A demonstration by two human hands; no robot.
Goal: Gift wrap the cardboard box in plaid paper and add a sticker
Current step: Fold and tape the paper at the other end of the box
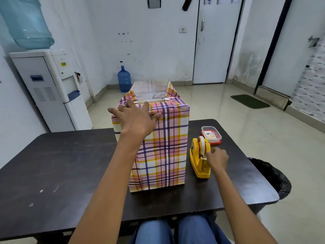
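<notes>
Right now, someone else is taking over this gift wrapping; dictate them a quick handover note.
Left hand: flat, pressing the near top fold of the plaid paper onto the box.
Right hand: pinching the tape end at the yellow dispenser.
Box stands upright on the table, dispenser to its right, small red-based container behind that.
Done: sides wrapped.
To do: tape the held fold, fold and tape the far flap standing up, add sticker.

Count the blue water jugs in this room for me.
2. One pale jug sits upside down on the white dispenser at the left; a darker jug stands on the floor by the far wall. Others may be out of view.
</notes>
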